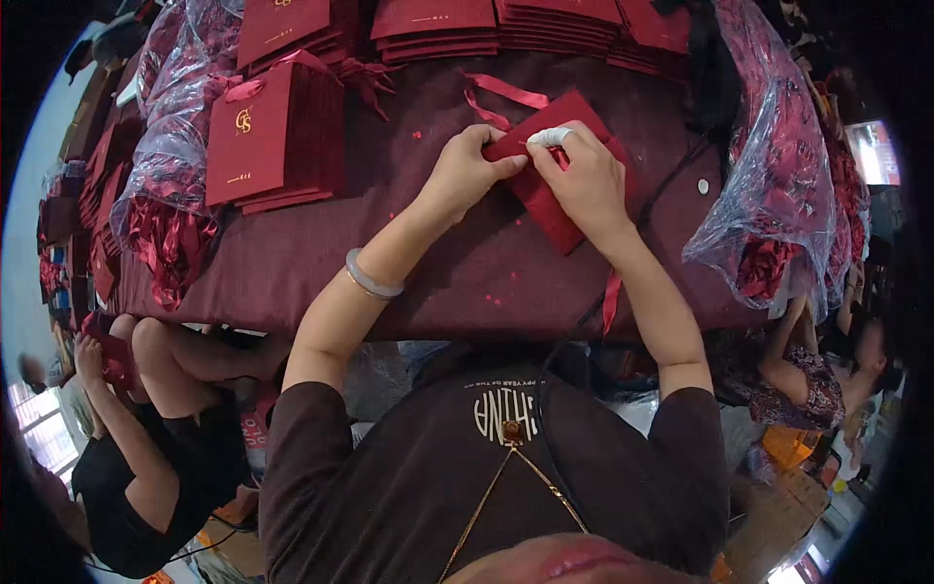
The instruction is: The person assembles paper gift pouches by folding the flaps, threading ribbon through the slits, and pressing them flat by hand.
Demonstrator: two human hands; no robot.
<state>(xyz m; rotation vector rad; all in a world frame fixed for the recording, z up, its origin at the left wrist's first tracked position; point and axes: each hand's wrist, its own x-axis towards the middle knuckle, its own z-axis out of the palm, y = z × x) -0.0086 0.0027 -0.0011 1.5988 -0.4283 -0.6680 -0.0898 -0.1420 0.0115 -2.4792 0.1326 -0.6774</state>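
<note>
A dark red paper gift bag (pixel 555 216) lies tilted on the cloth in front of me. My left hand (pixel 469 167) grips its upper left edge between thumb and fingers. Over the bag, my right hand (pixel 584 180) is closed in a pinch, a white wrap (pixel 551 136) around one finger. A bit of bright red ribbon shows under the right fingertips, which partly hide it. One ribbon loop (pixel 511 91) curls out beyond the bag's far edge. Another ribbon end (pixel 611 304) hangs near the table's front edge.
A stack of finished-looking red bags (pixel 258 146) stands at left, with more bag piles (pixel 433 24) along the back. Plastic-wrapped ribbon bundles lie left (pixel 170 185) and right (pixel 778 195). A white button-like disc (pixel 702 186) and black cord (pixel 671 175) lie at right. People sit on both sides.
</note>
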